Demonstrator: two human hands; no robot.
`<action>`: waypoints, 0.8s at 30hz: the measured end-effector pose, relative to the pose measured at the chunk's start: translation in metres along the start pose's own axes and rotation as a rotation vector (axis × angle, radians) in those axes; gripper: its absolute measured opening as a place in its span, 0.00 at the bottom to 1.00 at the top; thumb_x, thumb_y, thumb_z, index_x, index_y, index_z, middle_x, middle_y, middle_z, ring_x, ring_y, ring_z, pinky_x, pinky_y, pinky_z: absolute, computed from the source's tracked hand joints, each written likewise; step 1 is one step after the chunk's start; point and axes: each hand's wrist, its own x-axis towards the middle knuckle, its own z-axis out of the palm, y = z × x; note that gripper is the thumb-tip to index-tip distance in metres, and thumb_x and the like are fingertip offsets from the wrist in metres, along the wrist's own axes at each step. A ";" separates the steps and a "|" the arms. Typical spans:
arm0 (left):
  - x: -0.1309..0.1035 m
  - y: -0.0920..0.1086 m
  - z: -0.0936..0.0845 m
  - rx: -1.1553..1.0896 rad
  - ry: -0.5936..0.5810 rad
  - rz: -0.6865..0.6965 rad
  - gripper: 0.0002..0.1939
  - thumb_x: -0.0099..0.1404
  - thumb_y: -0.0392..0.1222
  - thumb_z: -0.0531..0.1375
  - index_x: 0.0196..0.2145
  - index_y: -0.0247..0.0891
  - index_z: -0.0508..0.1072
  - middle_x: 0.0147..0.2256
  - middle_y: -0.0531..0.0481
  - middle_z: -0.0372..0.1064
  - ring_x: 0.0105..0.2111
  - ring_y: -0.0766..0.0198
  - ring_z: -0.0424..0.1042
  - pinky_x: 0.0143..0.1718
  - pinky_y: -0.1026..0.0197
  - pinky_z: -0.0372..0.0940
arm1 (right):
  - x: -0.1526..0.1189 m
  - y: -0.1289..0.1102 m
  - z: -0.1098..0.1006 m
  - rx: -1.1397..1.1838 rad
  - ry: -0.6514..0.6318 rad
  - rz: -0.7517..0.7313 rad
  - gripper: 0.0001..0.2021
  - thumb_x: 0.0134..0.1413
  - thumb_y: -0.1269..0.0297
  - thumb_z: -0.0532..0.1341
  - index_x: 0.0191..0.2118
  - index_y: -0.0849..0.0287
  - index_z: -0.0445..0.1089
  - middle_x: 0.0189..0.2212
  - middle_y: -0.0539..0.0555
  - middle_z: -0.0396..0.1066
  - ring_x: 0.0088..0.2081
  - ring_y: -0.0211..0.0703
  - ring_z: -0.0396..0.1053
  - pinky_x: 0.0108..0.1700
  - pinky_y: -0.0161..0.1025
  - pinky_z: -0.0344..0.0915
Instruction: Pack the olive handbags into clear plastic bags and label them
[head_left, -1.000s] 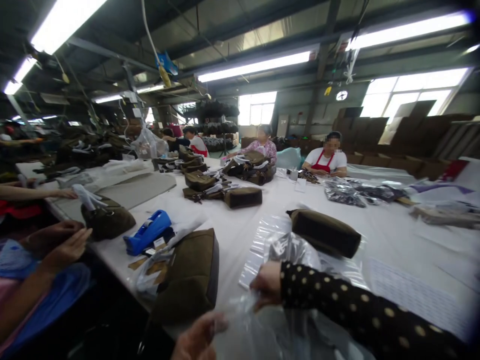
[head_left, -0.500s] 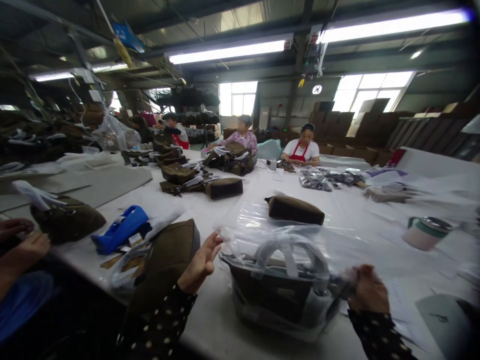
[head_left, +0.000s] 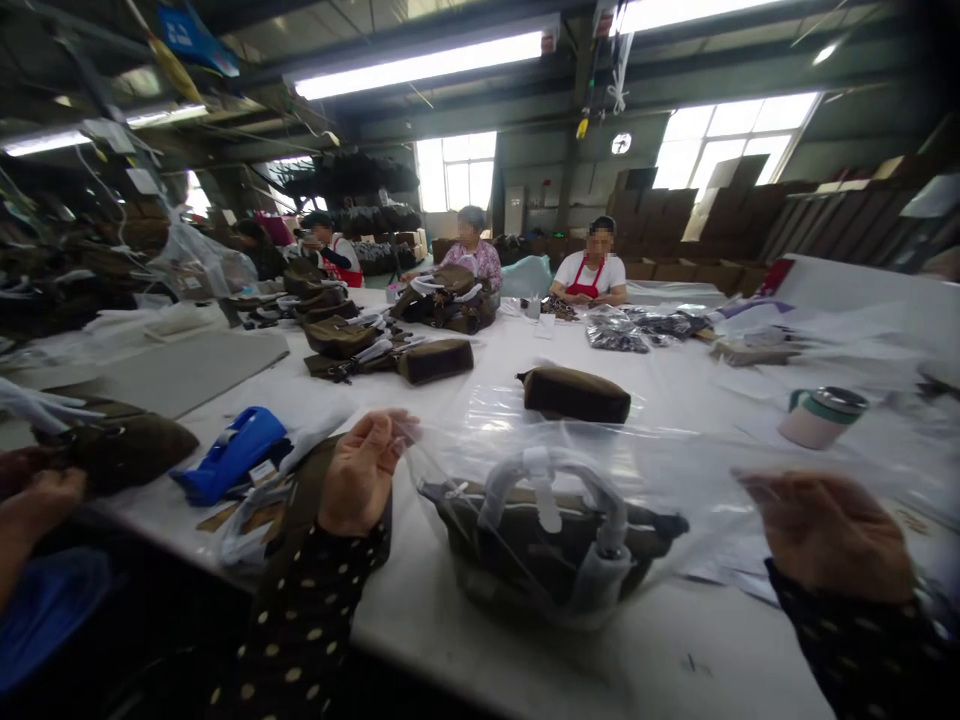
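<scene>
A dark olive handbag [head_left: 540,560] with wrapped handles stands on the white table in front of me, inside a clear plastic bag [head_left: 675,450]. My left hand [head_left: 365,470] is closed on the bag's upper left edge, fingers pinched. On the other side my right hand [head_left: 832,535] grips the upper right edge, so the plastic is stretched between both hands above the handbag. Another olive handbag [head_left: 304,500] stands partly behind my left forearm. Beyond the plastic lies a small olive pouch-like bag [head_left: 576,394].
A blue tape dispenser [head_left: 232,455] sits to the left, near a co-worker's hands [head_left: 45,500] at another olive bag. At right stands a pink and green mug [head_left: 823,416]. Piled bags [head_left: 442,300] lie farther back, where co-workers sit across the table.
My hands have moved apart, the right one outward to the right and the left one up and leftward. The plastic bag's top is now spread wider over the handbag. My view has shifted slightly.
</scene>
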 end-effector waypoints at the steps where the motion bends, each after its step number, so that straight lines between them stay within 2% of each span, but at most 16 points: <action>1: 0.001 0.002 -0.002 -0.001 0.016 0.006 0.08 0.55 0.42 0.62 0.30 0.34 0.73 0.30 0.50 0.72 0.31 0.65 0.72 0.37 0.61 0.68 | 0.004 -0.004 -0.002 0.034 -0.029 0.022 0.10 0.37 0.53 0.66 0.26 0.49 0.68 0.29 0.53 0.69 0.33 0.48 0.69 0.48 0.53 0.64; 3: 0.010 0.001 -0.006 -0.011 0.047 0.007 0.05 0.55 0.39 0.62 0.30 0.35 0.72 0.28 0.52 0.71 0.29 0.67 0.72 0.35 0.63 0.68 | 0.017 -0.006 -0.001 0.125 -0.106 0.086 0.08 0.39 0.55 0.65 0.26 0.49 0.68 0.29 0.52 0.69 0.32 0.47 0.70 0.48 0.54 0.65; 5: 0.031 -0.004 -0.003 0.000 0.060 -0.018 0.03 0.56 0.37 0.61 0.30 0.36 0.71 0.26 0.54 0.71 0.26 0.69 0.71 0.32 0.64 0.69 | 0.037 -0.002 0.008 0.185 -0.155 0.178 0.06 0.40 0.59 0.65 0.27 0.50 0.68 0.28 0.50 0.69 0.31 0.44 0.70 0.46 0.51 0.67; 8: 0.076 -0.007 0.019 0.055 0.028 -0.094 0.02 0.58 0.34 0.59 0.28 0.33 0.69 0.24 0.52 0.70 0.21 0.71 0.71 0.26 0.67 0.68 | 0.082 0.000 0.035 0.212 -0.176 0.310 0.04 0.41 0.67 0.63 0.25 0.54 0.67 0.25 0.49 0.70 0.29 0.38 0.71 0.43 0.44 0.69; 11: 0.111 0.011 0.051 0.073 -0.050 -0.092 0.06 0.62 0.32 0.53 0.31 0.28 0.69 0.24 0.53 0.71 0.21 0.72 0.71 0.27 0.69 0.66 | 0.125 -0.016 0.059 0.234 -0.191 0.331 0.04 0.43 0.71 0.61 0.23 0.57 0.65 0.23 0.48 0.69 0.28 0.36 0.71 0.40 0.41 0.69; 13: 0.114 0.031 0.062 0.067 -0.134 -0.054 0.10 0.65 0.33 0.48 0.36 0.25 0.68 0.28 0.53 0.71 0.24 0.71 0.73 0.31 0.66 0.65 | 0.142 -0.030 0.057 0.257 -0.203 0.276 0.03 0.45 0.69 0.60 0.25 0.57 0.66 0.24 0.46 0.69 0.29 0.34 0.71 0.41 0.40 0.67; 14: 0.109 0.039 0.062 0.065 -0.178 -0.034 0.11 0.65 0.34 0.48 0.38 0.24 0.67 0.30 0.53 0.72 0.26 0.71 0.73 0.33 0.65 0.65 | 0.146 -0.034 0.049 0.262 -0.211 0.241 0.02 0.45 0.68 0.60 0.25 0.55 0.66 0.25 0.44 0.69 0.31 0.34 0.71 0.42 0.39 0.67; 16: 0.090 0.046 0.047 0.082 -0.279 -0.007 0.09 0.63 0.36 0.53 0.37 0.28 0.69 0.30 0.53 0.73 0.28 0.68 0.73 0.34 0.63 0.66 | 0.143 -0.028 0.021 0.233 -0.239 0.164 0.02 0.43 0.64 0.62 0.25 0.52 0.67 0.26 0.43 0.69 0.33 0.35 0.71 0.45 0.40 0.66; 18: 0.063 0.037 0.018 0.169 -0.401 -0.034 0.06 0.55 0.38 0.62 0.31 0.33 0.72 0.28 0.50 0.74 0.26 0.66 0.74 0.32 0.63 0.68 | 0.126 -0.004 -0.017 0.154 -0.348 0.127 0.09 0.34 0.56 0.67 0.21 0.51 0.68 0.24 0.46 0.70 0.32 0.41 0.71 0.47 0.45 0.65; 20: 0.034 0.012 -0.018 0.374 -0.521 -0.179 0.07 0.50 0.41 0.66 0.25 0.35 0.75 0.26 0.46 0.74 0.27 0.62 0.73 0.31 0.64 0.68 | 0.096 0.033 -0.054 0.059 -0.558 0.162 0.15 0.25 0.51 0.70 0.18 0.54 0.69 0.19 0.50 0.69 0.31 0.48 0.72 0.50 0.51 0.61; 21: 0.020 -0.005 -0.035 0.474 -0.556 -0.251 0.06 0.50 0.41 0.66 0.25 0.36 0.76 0.27 0.44 0.74 0.29 0.60 0.73 0.31 0.63 0.69 | 0.078 0.054 -0.070 0.010 -0.681 0.205 0.15 0.28 0.51 0.69 0.19 0.56 0.70 0.19 0.52 0.70 0.34 0.51 0.72 0.52 0.54 0.58; 22: 0.006 -0.024 -0.051 0.542 -0.566 -0.298 0.06 0.51 0.42 0.65 0.25 0.38 0.76 0.26 0.45 0.74 0.29 0.59 0.73 0.32 0.61 0.69 | 0.058 0.074 -0.083 -0.024 -0.752 0.247 0.14 0.33 0.51 0.68 0.21 0.58 0.71 0.20 0.55 0.71 0.38 0.52 0.71 0.54 0.55 0.55; 24: -0.020 -0.060 -0.076 0.639 -0.575 -0.394 0.06 0.51 0.45 0.64 0.25 0.40 0.77 0.26 0.45 0.75 0.29 0.55 0.73 0.34 0.55 0.69 | 0.019 0.111 -0.102 -0.062 -0.811 0.359 0.16 0.36 0.50 0.67 0.22 0.60 0.71 0.25 0.58 0.73 0.45 0.55 0.68 0.53 0.56 0.55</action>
